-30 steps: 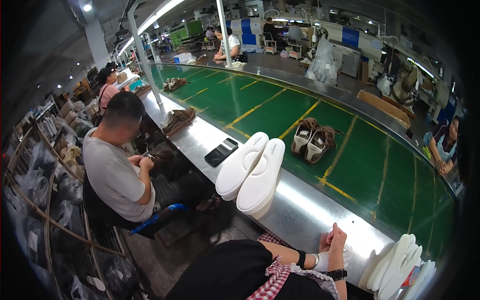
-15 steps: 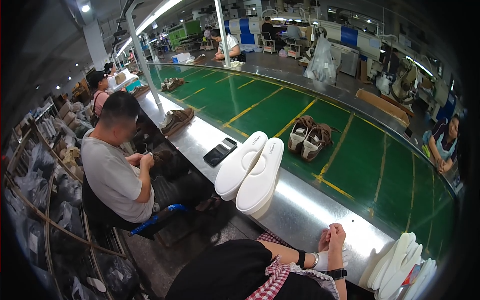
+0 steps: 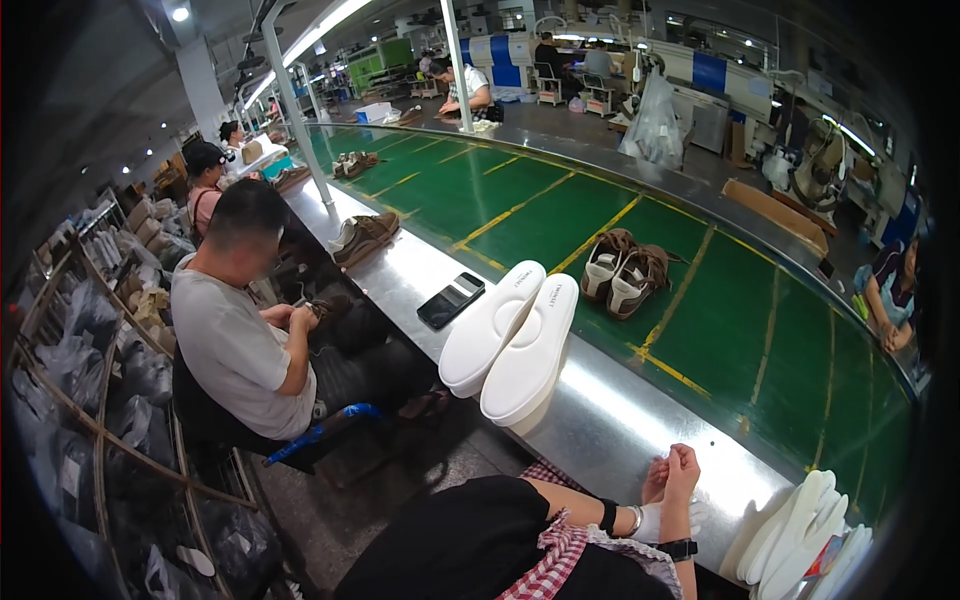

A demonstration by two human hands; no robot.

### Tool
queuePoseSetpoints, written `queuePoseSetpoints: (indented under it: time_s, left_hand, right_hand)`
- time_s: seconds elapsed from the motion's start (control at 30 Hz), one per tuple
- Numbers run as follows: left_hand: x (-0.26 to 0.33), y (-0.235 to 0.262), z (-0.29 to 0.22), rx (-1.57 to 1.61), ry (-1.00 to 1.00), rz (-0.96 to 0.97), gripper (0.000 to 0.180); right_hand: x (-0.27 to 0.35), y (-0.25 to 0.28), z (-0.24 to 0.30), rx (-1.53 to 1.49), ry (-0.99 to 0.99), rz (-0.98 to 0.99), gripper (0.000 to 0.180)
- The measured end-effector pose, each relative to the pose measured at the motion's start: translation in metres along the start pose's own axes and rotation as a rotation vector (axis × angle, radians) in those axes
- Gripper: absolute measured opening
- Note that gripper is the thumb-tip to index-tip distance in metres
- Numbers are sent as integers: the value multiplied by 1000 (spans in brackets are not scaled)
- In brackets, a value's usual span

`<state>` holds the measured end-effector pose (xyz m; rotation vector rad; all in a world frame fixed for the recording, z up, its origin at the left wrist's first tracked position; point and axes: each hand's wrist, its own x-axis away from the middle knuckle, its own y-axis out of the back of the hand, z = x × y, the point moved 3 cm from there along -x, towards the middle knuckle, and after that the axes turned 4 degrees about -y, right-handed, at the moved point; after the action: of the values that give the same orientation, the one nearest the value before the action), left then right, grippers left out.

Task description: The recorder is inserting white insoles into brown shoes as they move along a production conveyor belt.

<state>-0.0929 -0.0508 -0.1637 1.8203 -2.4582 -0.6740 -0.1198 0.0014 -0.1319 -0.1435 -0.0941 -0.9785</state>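
Observation:
Over the metal table edge point(image 3: 610, 440), my two hands are close together. My right hand point(image 3: 683, 468), with a dark watch at its wrist, is raised, its fingers closed in a pinch. My left hand point(image 3: 655, 482) is just beside it, fingers curled and partly hidden by the right; a black band and white cloth, perhaps a glove, are at its wrist. Whatever lies between the fingertips is too small to make out. Nearest on the right is a stack of white insoles point(image 3: 795, 530). A pair of large white insoles point(image 3: 527, 350) lies to the left.
A black phone point(image 3: 451, 300) lies beside the large insoles. Brown shoes point(image 3: 625, 275) stand on the green belt point(image 3: 720, 310), with another brown shoe point(image 3: 362, 238) farther left. A seated co-worker point(image 3: 235, 320) handles a shoe on my left. A metal post point(image 3: 297, 120) rises from the table.
The view has shifted slightly, so most things sit a little farther right. My hands keep nearly the same pose. The person at the far right is now nearer the picture's edge.

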Motion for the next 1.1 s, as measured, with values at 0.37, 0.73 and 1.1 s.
queuePoseSetpoints:
  time_s: [0.37, 0.73, 1.1]
  left_hand:
    - [27, 15, -12, -48, 28, 187, 40]
    - [43, 34, -42, -1122, -411, 91, 45]
    - [43, 41, -63, -978, -294, 65, 39]
  right_hand:
    - [9, -15, -10, 175, 16, -5, 14]
    - [30, -52, 28, 106, 81, 36, 15]
    - [21, -47, 23, -379, -148, -9, 13]
